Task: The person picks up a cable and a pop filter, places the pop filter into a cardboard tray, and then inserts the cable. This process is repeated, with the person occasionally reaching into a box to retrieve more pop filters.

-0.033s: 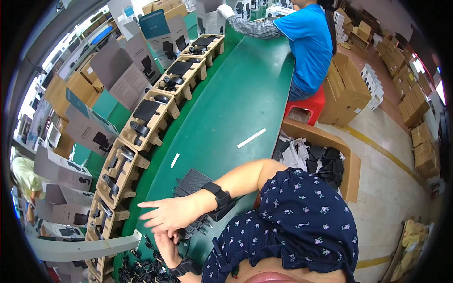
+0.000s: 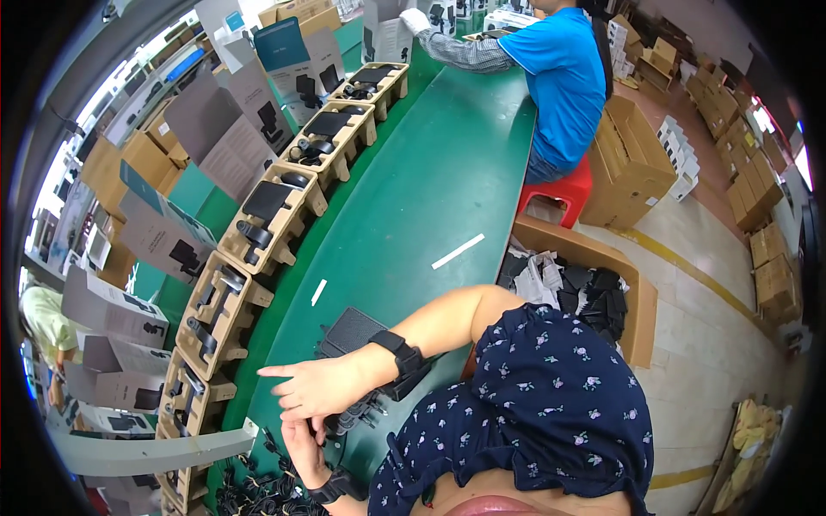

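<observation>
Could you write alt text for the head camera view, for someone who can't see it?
A person's bare right hand crosses close over their left hand at a green table, near black parts and black cables. Beige trays of black parts run along the left; farther off, a co-worker in blue sits on a red stool.

Your tabletop [image 2: 404, 198] looks smooth and softly glossy, the trays [image 2: 315, 203] matt and pulp-like, the dark panel [image 2: 354, 328] matt, finely textured; your top [image 2: 551, 387] is printed cloth.
</observation>
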### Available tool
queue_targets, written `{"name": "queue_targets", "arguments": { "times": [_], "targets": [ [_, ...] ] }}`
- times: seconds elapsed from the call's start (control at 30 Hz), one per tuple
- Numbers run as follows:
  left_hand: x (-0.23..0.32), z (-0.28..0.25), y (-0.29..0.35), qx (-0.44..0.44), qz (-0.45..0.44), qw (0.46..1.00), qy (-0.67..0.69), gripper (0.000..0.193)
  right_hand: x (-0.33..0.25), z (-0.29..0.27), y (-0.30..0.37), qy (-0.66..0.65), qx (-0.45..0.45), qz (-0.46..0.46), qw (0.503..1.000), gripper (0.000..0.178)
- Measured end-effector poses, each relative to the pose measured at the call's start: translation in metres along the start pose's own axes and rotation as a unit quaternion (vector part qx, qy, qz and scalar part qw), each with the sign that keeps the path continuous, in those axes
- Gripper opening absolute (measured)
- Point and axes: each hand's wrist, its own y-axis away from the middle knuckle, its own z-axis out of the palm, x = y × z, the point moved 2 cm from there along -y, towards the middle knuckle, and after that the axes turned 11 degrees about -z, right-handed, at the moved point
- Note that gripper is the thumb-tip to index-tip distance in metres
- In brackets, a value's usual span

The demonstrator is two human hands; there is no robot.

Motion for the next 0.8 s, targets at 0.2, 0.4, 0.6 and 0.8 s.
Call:
{"name": "queue_targets", "arguments": {
  "times": [0.2,0.4,0.6,0.8],
  "targets": [
    [0.0,0.009,0.002,-0.001,0.061,0.998,-0.034,0.023,-0.015,-0.01,0.011,-0.007,-0.045,0.104,0.994,0.035],
    [0.014,0.005,0.015,-0.003,0.109,0.993,0.049,0.02,0.001,-0.019,0.003,-0.056,-0.026,0.131,0.989,0.033],
    [-0.013,-0.044,-0.021,0.221,0.16,0.961,0.046,0.017,0.069,-0.076,-0.003,0.109,-0.031,0.322,0.94,0.025],
    [-0.028,-0.052,-0.026,0.243,0.182,0.952,0.022,0.013,0.156,-0.093,0.003,0.203,0.043,0.392,0.896,0.03]
  ]
}}
